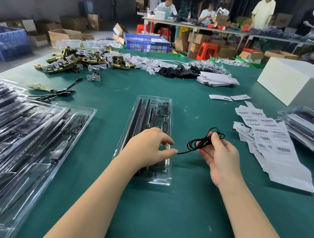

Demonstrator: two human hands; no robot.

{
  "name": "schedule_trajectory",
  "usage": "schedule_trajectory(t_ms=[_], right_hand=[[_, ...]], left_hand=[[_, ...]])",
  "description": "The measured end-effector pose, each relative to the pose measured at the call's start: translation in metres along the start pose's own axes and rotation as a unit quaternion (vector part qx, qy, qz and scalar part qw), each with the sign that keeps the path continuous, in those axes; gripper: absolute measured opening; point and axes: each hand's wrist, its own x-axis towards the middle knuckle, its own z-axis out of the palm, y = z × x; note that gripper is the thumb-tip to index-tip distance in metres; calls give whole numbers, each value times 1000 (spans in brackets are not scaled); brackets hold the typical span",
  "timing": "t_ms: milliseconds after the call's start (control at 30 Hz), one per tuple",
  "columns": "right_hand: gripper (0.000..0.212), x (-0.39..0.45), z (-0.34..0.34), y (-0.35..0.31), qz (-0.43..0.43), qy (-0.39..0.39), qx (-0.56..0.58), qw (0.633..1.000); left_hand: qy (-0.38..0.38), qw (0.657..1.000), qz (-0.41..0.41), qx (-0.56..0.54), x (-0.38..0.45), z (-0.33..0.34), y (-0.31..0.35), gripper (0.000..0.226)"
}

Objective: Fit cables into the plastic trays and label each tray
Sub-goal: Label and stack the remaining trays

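Here, hands (pixel 183 151) pinching cable (pixel 198 143), tray (pixel 132 116) (contents unclear)

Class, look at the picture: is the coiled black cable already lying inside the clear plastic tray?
No: the right hand holds the coiled black cable above the green table, beside the clear plastic tray.

Bare tabletop (pixel 170 209) lies near the tray (pixel 132 116); stacked trays (pixel 22 132) crowd left, labels (pixel 278 151) right.
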Motion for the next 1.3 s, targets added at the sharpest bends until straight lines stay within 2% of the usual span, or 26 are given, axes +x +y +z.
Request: schedule_trajectory(t_ms=[200,267,333,467,533,600,700,767,900,1033,1200,1300], right_hand=[[15,3,-1,6,13,-40,-66,997],[15,4,1,9,12,-50,-82,995],[14,4,3,11,8,-55,-94,994],[14,4,5,14,5,-57,-101,993],[14,4,4,14,5,-50,-97,994],[15,4,3,14,6,-38,-88,995],[15,6,0,13,5,-23,-78,997],[15,6,-1,13,4,-18,-76,997],[16,6,-1,14,7,-18,-77,997],[16,6,-1,14,8,-17,-78,997],[16,4,2,15,11,-20,-74,997],[16,4,2,15,14,-19,-73,997]], left_hand=[[-130,990,-46,35,-7,-29,-4,74],[-176,982,-52,32,-15,-34,-8,72],[-187,981,-33,44,-24,-30,-11,64],[-97,994,42,17,-40,-20,-17,51],[-78,995,66,9,-45,-20,-15,43],[-52,993,88,51,-49,-16,-9,36],[19,976,137,170,-54,-4,4,32],[48,966,155,199,-56,7,11,33],[36,979,74,189,-59,28,22,53],[74,983,13,167,-58,35,32,66],[112,976,3,189,-56,40,33,60],[150,963,29,221,-53,44,35,47]])
